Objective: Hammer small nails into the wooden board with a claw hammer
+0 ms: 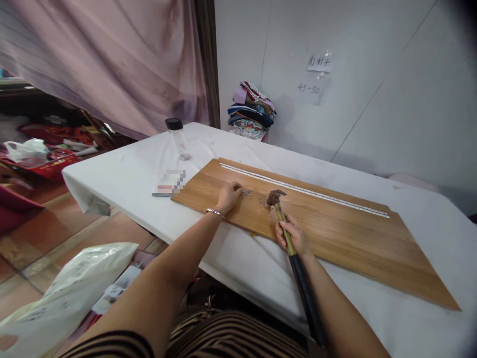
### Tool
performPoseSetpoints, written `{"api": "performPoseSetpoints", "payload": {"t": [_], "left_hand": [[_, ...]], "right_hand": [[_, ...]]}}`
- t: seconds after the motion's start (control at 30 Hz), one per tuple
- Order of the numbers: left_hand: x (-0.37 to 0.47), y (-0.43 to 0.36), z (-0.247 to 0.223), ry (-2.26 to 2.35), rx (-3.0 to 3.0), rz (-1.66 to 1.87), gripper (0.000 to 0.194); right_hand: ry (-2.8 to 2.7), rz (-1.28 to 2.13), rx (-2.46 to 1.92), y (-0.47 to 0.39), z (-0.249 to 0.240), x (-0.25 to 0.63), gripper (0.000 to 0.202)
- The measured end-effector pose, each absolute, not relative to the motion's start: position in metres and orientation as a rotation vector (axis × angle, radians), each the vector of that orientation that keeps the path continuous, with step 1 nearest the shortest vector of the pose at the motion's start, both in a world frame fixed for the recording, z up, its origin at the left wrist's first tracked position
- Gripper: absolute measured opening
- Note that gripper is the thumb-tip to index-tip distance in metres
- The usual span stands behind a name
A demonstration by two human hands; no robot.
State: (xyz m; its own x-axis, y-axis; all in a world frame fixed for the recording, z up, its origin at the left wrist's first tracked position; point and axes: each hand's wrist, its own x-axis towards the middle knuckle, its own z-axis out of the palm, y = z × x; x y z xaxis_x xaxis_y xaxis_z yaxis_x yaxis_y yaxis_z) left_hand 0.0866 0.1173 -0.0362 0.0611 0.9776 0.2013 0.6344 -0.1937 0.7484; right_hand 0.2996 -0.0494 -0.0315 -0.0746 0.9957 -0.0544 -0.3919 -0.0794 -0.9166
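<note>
A long wooden board (335, 223) lies on the white-covered table, with two pale measuring strips (298, 188) along its far side. My right hand (292, 234) is wrapped round the wooden part of a claw hammer (289, 239), whose rusty head is over the middle of the board. The dark lower handle points toward my body. On the board's left part, my left hand (229, 195) has its fingertips pinched together beside a small pile of nails (246, 192). Whether a nail is between those fingertips is too small to tell.
A clear bottle with a black lid (179, 139) stands on the table (122, 164) at the back left, near a blurred flat item (169, 183). Folded cloths (251, 112) are stacked behind the table. A white bag (74, 288) lies at lower left.
</note>
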Motion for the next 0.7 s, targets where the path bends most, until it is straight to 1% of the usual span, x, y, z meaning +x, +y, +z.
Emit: {"api": "performPoseSetpoints", "payload": {"t": [0.27, 0.53, 0.7], "left_hand": [[0.0874, 0.1155, -0.0344, 1.610, 1.905, 0.947, 0.013], [0.0898, 0.1107, -0.0313, 1.620, 1.977, 0.881, 0.012], [0.0906, 0.1099, -0.0303, 1.582, 2.010, 0.887, 0.011]], "right_hand": [[-0.917, 1.462, -0.935, -0.0499, -0.0301, 0.2986, 0.042], [-0.917, 1.461, -0.893, -0.0493, -0.0339, 0.3001, 0.035], [-0.918, 1.468, -0.897, -0.0485, -0.0322, 0.3000, 0.041]]}}
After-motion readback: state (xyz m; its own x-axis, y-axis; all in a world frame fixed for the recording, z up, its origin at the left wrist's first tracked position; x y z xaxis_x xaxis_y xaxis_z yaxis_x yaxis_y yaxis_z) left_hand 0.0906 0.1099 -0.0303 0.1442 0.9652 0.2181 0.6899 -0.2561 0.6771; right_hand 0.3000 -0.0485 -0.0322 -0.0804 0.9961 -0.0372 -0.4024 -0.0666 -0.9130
